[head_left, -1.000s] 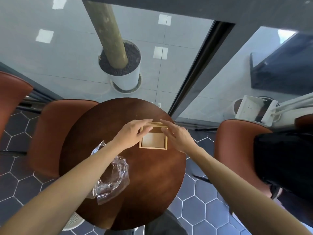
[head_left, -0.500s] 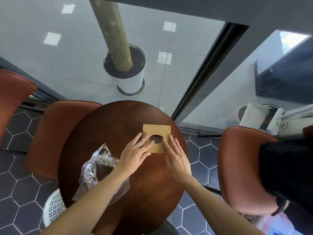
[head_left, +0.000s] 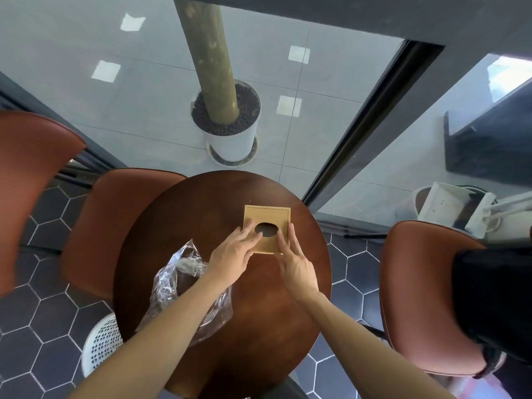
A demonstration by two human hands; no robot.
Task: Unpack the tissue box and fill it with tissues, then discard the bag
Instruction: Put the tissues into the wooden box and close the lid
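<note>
A square wooden tissue box [head_left: 267, 216] sits on the far right part of the round brown table [head_left: 201, 203], its top with a dark oval hole facing up. My left hand [head_left: 233, 254] lies flat with spread fingers on the box's near left part, fingertips at the hole's edge. My right hand [head_left: 296, 266] lies flat too, fingers stretched along the box's right edge. Neither hand curls around anything. A crumpled clear plastic bag [head_left: 172, 277] lies on the table's left side, partly under my left forearm. No tissues are in sight.
A white perforated bin [head_left: 102, 344] stands on the floor by the table's near left edge. Brown chairs stand to the left [head_left: 115, 220] and right [head_left: 417, 283], the right one bearing a black item [head_left: 495, 298]. Beyond the glass stands a white planter [head_left: 230, 133].
One second ago the box showed its open inside with both hands at its far edge. Now the top with the oval hole faces up and both hands lie flat on its near side.
</note>
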